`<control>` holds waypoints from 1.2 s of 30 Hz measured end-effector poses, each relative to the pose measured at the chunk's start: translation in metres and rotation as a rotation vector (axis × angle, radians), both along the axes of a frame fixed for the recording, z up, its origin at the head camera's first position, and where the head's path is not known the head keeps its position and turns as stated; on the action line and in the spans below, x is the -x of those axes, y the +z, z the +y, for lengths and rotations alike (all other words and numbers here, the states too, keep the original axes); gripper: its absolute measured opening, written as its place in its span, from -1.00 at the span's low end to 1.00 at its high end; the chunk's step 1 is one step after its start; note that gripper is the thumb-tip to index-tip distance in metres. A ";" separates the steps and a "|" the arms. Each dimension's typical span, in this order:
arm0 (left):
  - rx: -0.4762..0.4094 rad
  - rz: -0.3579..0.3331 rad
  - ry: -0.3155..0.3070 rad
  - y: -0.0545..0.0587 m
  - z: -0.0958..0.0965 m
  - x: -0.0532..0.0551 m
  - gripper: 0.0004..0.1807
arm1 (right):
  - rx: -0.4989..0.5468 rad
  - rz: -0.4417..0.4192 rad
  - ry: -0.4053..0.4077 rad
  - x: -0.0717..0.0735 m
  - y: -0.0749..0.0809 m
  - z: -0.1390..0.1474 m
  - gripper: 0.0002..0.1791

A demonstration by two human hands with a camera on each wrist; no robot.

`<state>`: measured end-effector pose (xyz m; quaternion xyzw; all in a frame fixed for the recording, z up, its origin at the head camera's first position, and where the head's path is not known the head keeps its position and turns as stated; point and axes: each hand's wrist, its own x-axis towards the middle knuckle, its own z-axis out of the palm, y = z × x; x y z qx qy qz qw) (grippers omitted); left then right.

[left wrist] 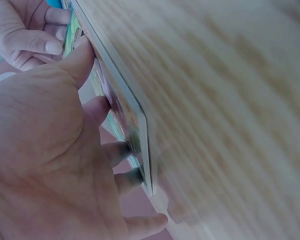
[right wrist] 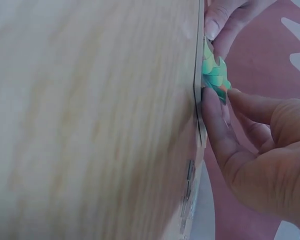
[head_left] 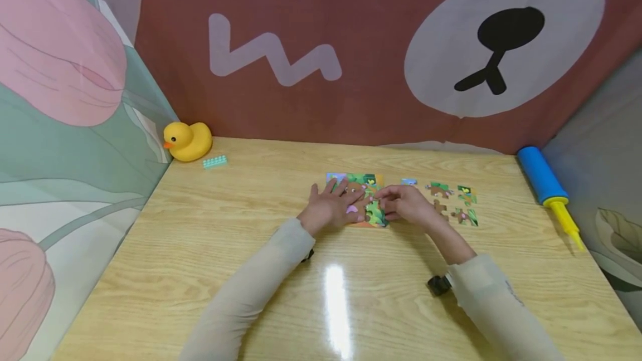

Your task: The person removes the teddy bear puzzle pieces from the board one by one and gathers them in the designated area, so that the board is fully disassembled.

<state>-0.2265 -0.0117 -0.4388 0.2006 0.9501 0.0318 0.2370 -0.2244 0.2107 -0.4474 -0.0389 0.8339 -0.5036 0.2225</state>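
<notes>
A jigsaw puzzle point(head_left: 357, 176) with a cartoon animal on a green background lies flat in a thin tray at mid-table. My left hand point(head_left: 328, 209) rests across it with fingers spread, and in the left wrist view the fingertips press on its face. At the puzzle's right side is my right hand point(head_left: 407, 204). Its thumb and fingers pinch a green puzzle piece point(right wrist: 216, 75), which is tilted up over the tray edge in the right wrist view. Parts of the picture are hidden under the left hand.
Several loose puzzle pieces point(head_left: 466, 194) lie right of the right hand. A yellow rubber duck point(head_left: 189, 142) and a teal toy brick point(head_left: 214, 161) sit at the back left. The blue and yellow pump point(head_left: 544, 177) lies along the right edge. Printed cloth walls enclose the table.
</notes>
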 end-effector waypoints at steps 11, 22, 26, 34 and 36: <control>-0.012 -0.005 0.000 0.000 -0.001 0.000 -0.20 | 0.023 0.001 0.002 0.000 -0.002 0.003 -0.66; -0.006 0.009 -0.009 0.001 -0.001 -0.001 -0.20 | 0.079 -0.056 -0.062 -0.003 -0.001 0.023 -0.55; -0.006 0.021 -0.013 0.001 -0.001 -0.002 -0.19 | 0.092 -0.070 -0.059 -0.005 0.001 0.033 -0.51; 0.002 0.047 -0.026 0.001 -0.001 -0.004 -0.24 | 0.139 -0.090 -0.023 -0.010 0.003 0.060 -0.48; -0.007 0.048 -0.029 0.001 -0.002 -0.004 -0.24 | 0.151 -0.088 -0.009 -0.011 0.002 0.069 -0.46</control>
